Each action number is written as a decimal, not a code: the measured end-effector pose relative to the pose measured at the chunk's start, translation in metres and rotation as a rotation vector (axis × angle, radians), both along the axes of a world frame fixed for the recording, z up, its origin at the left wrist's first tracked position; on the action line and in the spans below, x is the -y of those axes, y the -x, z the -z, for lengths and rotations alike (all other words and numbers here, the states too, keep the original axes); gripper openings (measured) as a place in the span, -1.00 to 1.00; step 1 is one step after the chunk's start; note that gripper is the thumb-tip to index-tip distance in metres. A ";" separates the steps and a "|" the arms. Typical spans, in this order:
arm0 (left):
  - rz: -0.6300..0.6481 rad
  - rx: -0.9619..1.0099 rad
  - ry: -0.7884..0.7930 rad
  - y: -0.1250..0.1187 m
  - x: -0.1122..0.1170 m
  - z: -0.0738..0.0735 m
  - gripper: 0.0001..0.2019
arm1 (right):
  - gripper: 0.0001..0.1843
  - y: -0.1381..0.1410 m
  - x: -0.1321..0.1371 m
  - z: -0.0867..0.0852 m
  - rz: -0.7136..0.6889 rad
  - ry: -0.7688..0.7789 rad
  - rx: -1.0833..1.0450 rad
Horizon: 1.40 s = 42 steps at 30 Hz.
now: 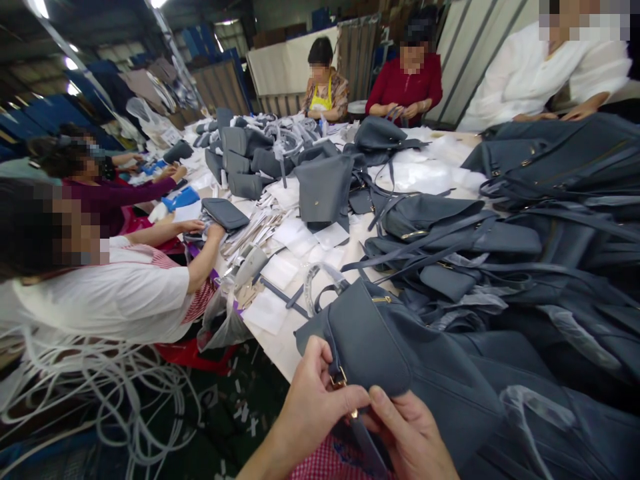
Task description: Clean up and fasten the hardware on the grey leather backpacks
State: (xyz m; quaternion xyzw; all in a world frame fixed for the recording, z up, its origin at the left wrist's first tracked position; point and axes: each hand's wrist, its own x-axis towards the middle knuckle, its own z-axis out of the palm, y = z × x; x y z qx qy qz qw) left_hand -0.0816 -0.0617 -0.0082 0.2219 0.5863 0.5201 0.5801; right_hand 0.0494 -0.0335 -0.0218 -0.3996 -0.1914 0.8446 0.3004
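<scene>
A dark blue-grey leather-look bag (373,337) lies tilted at the near edge of the table, its flap towards me and a short gold zip showing near the top. My left hand (320,390) is closed at the bag's side, gripping a narrow strap (369,443) with gold-coloured metal fittings (340,379). Close beside it, my right hand (407,430) pinches the same strap, thumb near the left thumb. The fingers partly hide the strap, whose lower end hangs below them. A plastic-wrapped handle (315,283) loops up behind the bag.
Several similar bags (500,267) are heaped on the right. Bag pieces (243,157), paper strips and white sheets (280,270) cover the table (280,343). Co-workers sit around it, one in a white shirt (115,300) at left. White tubing (125,393) coils on the left.
</scene>
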 end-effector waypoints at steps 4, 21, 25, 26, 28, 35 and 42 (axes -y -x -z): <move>0.058 0.094 -0.063 0.002 0.001 0.006 -0.60 | -0.69 0.000 0.003 0.000 0.024 0.035 0.011; 0.145 0.222 -0.086 0.012 0.006 0.009 -0.56 | -0.68 -0.007 0.007 0.018 -0.016 -0.007 0.010; 0.162 0.236 -0.068 0.014 0.006 0.007 -0.57 | -0.70 -0.009 0.004 0.016 -0.025 -0.047 -0.021; 0.169 0.242 -0.069 0.013 0.006 0.006 -0.57 | -0.70 -0.009 0.003 0.015 -0.028 -0.059 -0.022; 0.140 0.211 -0.065 0.010 0.005 0.006 -0.57 | -0.71 -0.010 0.002 0.014 -0.043 -0.077 -0.013; 0.064 0.145 -0.053 0.002 0.001 0.014 -0.57 | -0.70 -0.008 0.003 0.016 -0.009 -0.029 -0.013; 0.099 0.255 -0.062 0.007 0.004 0.011 -0.57 | -0.63 -0.008 0.006 0.017 0.004 0.007 0.019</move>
